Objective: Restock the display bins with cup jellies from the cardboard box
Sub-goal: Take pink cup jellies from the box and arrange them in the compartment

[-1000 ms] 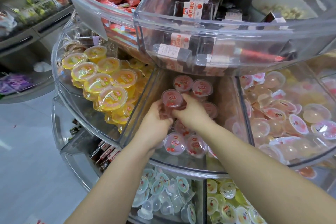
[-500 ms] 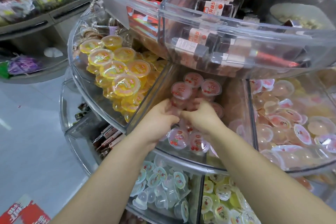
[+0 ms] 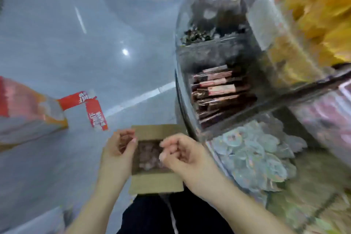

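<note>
An open cardboard box (image 3: 155,181) sits on the grey floor (image 3: 76,53) just beside the base of the clear display bins (image 3: 218,91), its plain brown flaps folded outward at the near and far ends. Inside lies a heap of cup jellies (image 3: 150,157), seen only as small pinkish, translucent rounds; motion blur hides their lids and any print on them. Both hands hang over the box mouth. The left hand (image 3: 118,155) has its palm turned inward and its fingers curled loosely, grip apart and holding nothing that can be made out. The right hand (image 3: 185,155) is likewise half-curled, fingertips bent toward the palm, and appears empty, though blur makes that uncertain. In the bins, one compartment holds dark flat packets (image 3: 218,93) with pale labels too smeared to read; the one below holds pale, bluish-lidded cups (image 3: 252,152). To the left on the floor stands an orange and white carton (image 3: 28,112), and next to it red flaps (image 3: 91,108) bearing white characters, not legible.
</note>
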